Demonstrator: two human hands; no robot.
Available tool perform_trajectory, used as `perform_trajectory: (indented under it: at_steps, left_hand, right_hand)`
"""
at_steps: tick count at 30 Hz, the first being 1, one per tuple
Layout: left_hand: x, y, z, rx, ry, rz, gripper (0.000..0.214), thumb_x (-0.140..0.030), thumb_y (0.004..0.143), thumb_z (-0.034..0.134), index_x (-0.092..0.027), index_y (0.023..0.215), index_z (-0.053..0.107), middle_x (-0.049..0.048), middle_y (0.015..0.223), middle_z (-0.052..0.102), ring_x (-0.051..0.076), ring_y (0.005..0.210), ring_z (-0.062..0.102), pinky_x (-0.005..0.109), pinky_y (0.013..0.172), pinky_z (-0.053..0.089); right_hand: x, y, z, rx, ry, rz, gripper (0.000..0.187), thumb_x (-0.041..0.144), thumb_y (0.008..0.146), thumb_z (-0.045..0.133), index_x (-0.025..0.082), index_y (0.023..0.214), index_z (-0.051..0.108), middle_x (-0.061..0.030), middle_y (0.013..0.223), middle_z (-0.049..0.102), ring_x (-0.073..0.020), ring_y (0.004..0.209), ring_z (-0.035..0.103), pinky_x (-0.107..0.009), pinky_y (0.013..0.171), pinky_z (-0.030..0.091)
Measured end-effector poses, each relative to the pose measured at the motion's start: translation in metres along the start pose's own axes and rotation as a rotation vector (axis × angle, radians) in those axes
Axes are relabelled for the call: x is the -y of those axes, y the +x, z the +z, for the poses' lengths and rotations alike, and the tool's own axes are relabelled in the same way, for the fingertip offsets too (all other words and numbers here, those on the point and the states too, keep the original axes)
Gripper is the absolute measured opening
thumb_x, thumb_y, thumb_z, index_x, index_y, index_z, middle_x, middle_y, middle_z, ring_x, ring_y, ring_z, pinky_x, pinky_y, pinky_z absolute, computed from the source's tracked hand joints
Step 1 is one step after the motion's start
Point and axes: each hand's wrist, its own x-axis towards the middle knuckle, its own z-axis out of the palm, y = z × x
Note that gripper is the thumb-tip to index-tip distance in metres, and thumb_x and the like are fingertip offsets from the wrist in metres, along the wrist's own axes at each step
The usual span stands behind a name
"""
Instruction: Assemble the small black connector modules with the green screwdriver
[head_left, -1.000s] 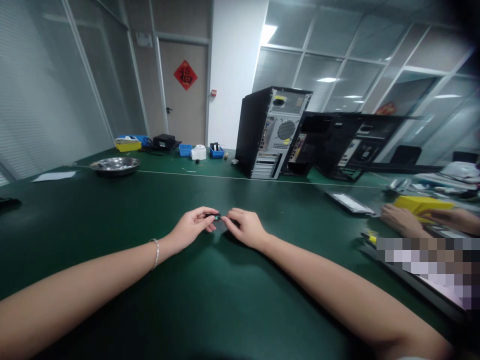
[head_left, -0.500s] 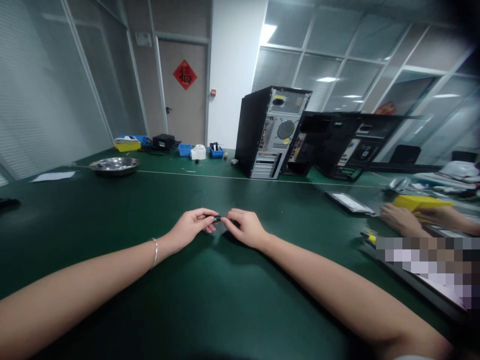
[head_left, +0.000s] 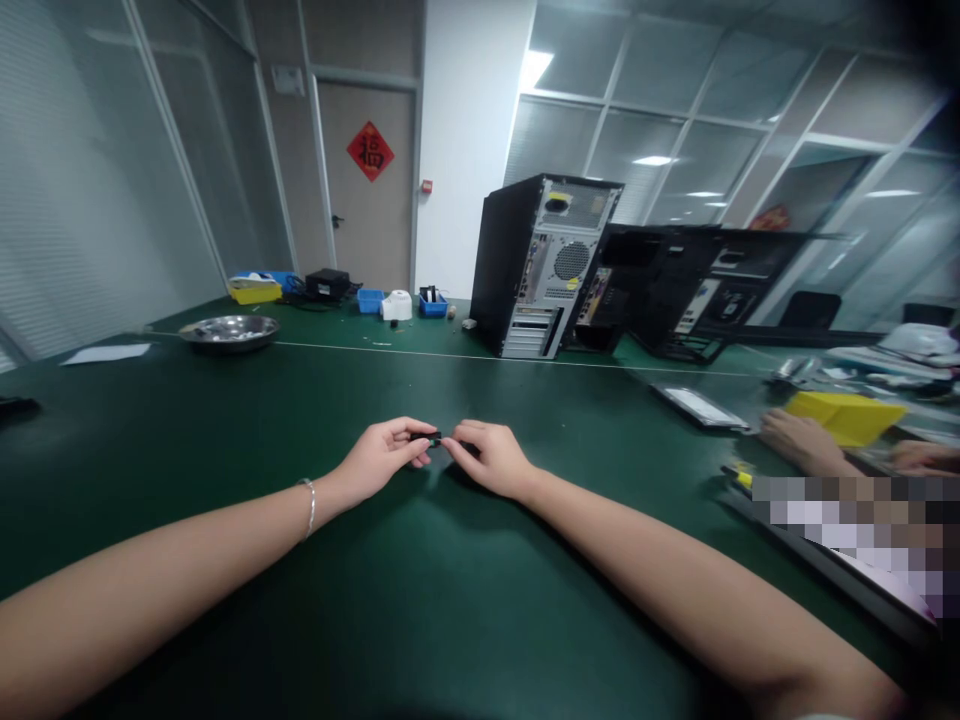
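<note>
Over the middle of the green table (head_left: 450,580), my left hand (head_left: 382,457) is closed, pinching a small black part with a bit of green (head_left: 430,438) between thumb and fingers. It is too small for me to tell its kind. My right hand (head_left: 490,455) lies just to the right, fingers curled, thumb and index fingertips at the part's right end. Whether the right fingertips grip the part or a tiny piece of it is hidden from view.
Computer towers (head_left: 517,270) stand at the back right. A metal bowl (head_left: 232,333) and small blue bins (head_left: 433,302) sit farther back. At the right, a co-worker's hand (head_left: 802,443) is by a yellow box (head_left: 847,417), near a flat drive-like box (head_left: 699,407).
My left thumb and fingers have shifted slightly on the small part, so more of it shows. My right hand stays put. At the right, one of the co-worker's hands has drawn back from the yellow box.
</note>
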Motion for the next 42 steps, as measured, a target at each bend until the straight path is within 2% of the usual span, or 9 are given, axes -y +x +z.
perform_trajectory:
  at_steps: [13, 26, 34, 37, 42]
  left_hand:
    - [0.0007, 0.0009, -0.0006, 0.015, -0.02, -0.031, 0.03, -0.027, 0.084, 0.068, -0.011, 0.109, 0.067, 0.0051, 0.078, 0.073, 0.018, 0.075, 0.066, 0.035, 0.08, 0.052]
    - [0.0036, 0.0025, -0.0031, 0.088, -0.094, -0.047, 0.033, -0.032, 0.082, 0.071, -0.011, 0.108, 0.068, 0.0046, 0.075, 0.072, 0.017, 0.073, 0.065, 0.034, 0.078, 0.051]
    - [0.0062, 0.0038, -0.0011, 0.027, -0.113, -0.016, 0.035, -0.032, 0.083, 0.069, -0.013, 0.112, 0.063, 0.0038, 0.077, 0.071, 0.017, 0.072, 0.065, 0.034, 0.076, 0.051]
    - [0.0079, 0.0043, -0.0003, -0.029, -0.14, -0.008, 0.033, -0.03, 0.079, 0.072, -0.015, 0.107, 0.061, 0.0046, 0.085, 0.071, 0.018, 0.079, 0.066, 0.036, 0.08, 0.051]
    - [0.0087, 0.0045, -0.0007, -0.078, -0.089, 0.023, 0.029, -0.029, 0.076, 0.074, -0.017, 0.1, 0.063, 0.0072, 0.104, 0.07, 0.024, 0.106, 0.064, 0.041, 0.1, 0.046]
  right_hand:
    - [-0.0001, 0.0003, -0.0008, 0.013, 0.015, -0.011, 0.035, 0.033, 0.1, 0.046, 0.018, 0.071, 0.058, -0.0012, 0.07, 0.057, -0.0121, 0.064, 0.055, -0.022, 0.063, 0.038]
    - [0.0015, -0.0005, -0.0018, -0.002, 0.076, -0.058, 0.033, 0.031, 0.1, 0.046, 0.018, 0.074, 0.061, -0.0009, 0.07, 0.057, -0.0122, 0.064, 0.054, -0.022, 0.063, 0.039]
    - [0.0008, 0.0008, -0.0007, -0.035, 0.041, -0.001, 0.034, 0.033, 0.1, 0.045, 0.018, 0.074, 0.061, -0.0005, 0.067, 0.055, -0.0122, 0.062, 0.053, -0.022, 0.062, 0.038]
    - [0.0004, 0.0011, -0.0003, -0.047, 0.042, 0.017, 0.035, 0.033, 0.1, 0.045, 0.018, 0.072, 0.06, -0.0007, 0.068, 0.056, -0.0124, 0.063, 0.054, -0.023, 0.063, 0.039]
    - [0.0013, 0.0015, -0.0009, -0.022, 0.061, 0.01, 0.032, 0.034, 0.099, 0.047, 0.019, 0.075, 0.061, -0.002, 0.072, 0.061, -0.0137, 0.066, 0.058, -0.024, 0.065, 0.042]
